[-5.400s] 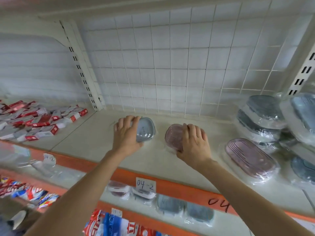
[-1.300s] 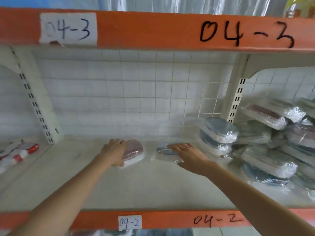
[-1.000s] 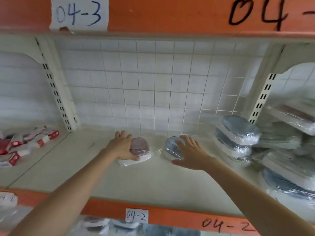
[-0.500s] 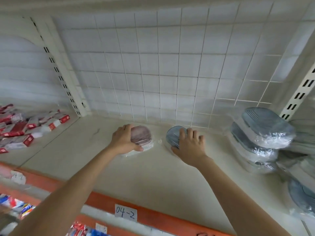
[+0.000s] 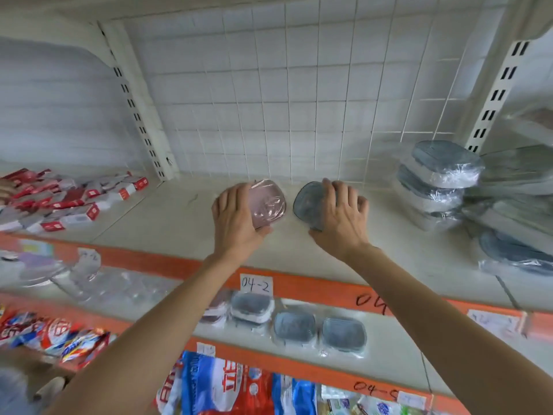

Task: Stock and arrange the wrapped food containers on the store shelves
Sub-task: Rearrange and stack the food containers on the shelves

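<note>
Both containers pulled nearer; left hand (image 5: pixel 236 221) grip clamps pink container (image 5: pixel 267 202), right hand (image 5: pixel 339 217) grip blue container (image 5: pixel 308 203).

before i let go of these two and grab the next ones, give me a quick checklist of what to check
1. Pink-lidded container flat on the shelf: ok, lid up, under the left hand.
2. Blue-lidded container flat on the shelf: cannot tell, the right hand covers much of it.
3. The two side by side in a row: ok, with a narrow gap between them.
4. Set back by the wire grid: ok, both sit near it.
5. Room to the right for more: ok, bare shelf before the stack of wrapped containers.
6. That stack stable: cannot tell, the wrap is blurred.
</note>
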`<act>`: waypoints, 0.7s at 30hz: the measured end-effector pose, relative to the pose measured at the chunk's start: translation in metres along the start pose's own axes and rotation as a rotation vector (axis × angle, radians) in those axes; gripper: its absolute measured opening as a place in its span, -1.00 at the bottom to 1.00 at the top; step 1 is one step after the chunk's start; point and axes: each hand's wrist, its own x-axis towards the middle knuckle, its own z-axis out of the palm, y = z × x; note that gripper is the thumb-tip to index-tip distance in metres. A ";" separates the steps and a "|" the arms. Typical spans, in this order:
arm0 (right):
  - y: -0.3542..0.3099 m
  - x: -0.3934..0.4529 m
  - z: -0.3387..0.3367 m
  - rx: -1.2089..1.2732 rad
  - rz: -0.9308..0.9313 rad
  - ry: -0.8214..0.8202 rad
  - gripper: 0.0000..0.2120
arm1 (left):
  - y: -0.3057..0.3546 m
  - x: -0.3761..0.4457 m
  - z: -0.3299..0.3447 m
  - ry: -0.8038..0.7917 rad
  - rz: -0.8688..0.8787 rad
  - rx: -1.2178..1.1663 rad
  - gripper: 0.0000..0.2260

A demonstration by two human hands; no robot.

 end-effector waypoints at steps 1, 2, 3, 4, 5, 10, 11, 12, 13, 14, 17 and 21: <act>-0.009 -0.013 -0.010 0.015 -0.001 0.051 -0.10 | 0.002 -0.013 -0.015 0.047 0.013 -0.016 -0.17; -0.018 -0.027 -0.019 0.031 -0.010 0.098 -0.10 | 0.002 -0.026 -0.030 0.084 0.015 -0.033 -0.16; -0.027 -0.042 -0.028 0.044 -0.027 0.138 -0.10 | 0.001 -0.039 -0.046 0.109 0.017 -0.049 -0.16; -0.036 -0.057 -0.037 0.050 -0.052 0.166 -0.11 | -0.001 -0.053 -0.062 0.121 0.023 -0.064 -0.16; -0.043 -0.074 -0.045 0.050 -0.076 0.179 -0.13 | -0.001 -0.068 -0.078 0.115 0.033 -0.072 -0.16; -0.060 -0.157 -0.068 0.017 -0.170 0.063 -0.22 | 0.001 -0.154 -0.123 -0.042 0.113 -0.043 -0.18; -0.060 -0.172 -0.067 -0.011 -0.192 0.019 -0.21 | 0.002 -0.171 -0.127 -0.082 0.116 -0.042 -0.19; -0.058 -0.186 -0.065 -0.043 -0.217 -0.031 -0.20 | 0.001 -0.186 -0.128 -0.120 0.127 -0.047 -0.19; -0.057 -0.200 -0.060 -0.079 -0.240 -0.093 -0.20 | 0.000 -0.200 -0.128 -0.160 0.151 -0.047 -0.20; -0.055 -0.212 -0.053 -0.110 -0.260 -0.163 -0.20 | -0.001 -0.213 -0.126 -0.208 0.180 -0.033 -0.21; -0.044 -0.242 -0.024 -0.113 -0.271 -0.323 -0.21 | -0.004 -0.239 -0.110 -0.419 0.243 0.050 -0.22; -0.030 -0.268 0.023 -0.076 -0.164 -0.455 -0.20 | -0.004 -0.248 -0.069 -0.742 0.148 0.029 -0.26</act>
